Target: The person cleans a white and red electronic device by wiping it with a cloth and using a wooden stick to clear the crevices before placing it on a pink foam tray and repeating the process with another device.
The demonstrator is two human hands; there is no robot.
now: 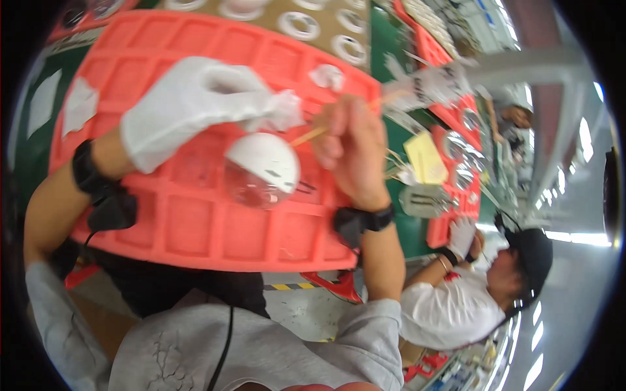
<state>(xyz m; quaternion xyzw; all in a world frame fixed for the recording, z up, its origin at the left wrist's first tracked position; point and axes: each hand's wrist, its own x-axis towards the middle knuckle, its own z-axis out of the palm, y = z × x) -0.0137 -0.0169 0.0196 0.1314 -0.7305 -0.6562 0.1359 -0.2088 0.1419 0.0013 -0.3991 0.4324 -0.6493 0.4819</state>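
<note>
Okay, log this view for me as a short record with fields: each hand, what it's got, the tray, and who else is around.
left hand: in a white glove, holding a round part, white on top and clear below, with a scrap of white cloth
right hand: bare, holding a thin wooden stick whose tip points at the round part
surface: orange tray with square compartments under both hands
wrists: black bands on both
nearby: another person in a white shirt at the right

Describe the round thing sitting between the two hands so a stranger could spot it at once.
Find the big orange gridded tray. Near its middle, between the white-gloved left hand and the bare right hand, sits a dome-shaped piece. It alone is round: white on top, clear and glassy beneath.
</note>
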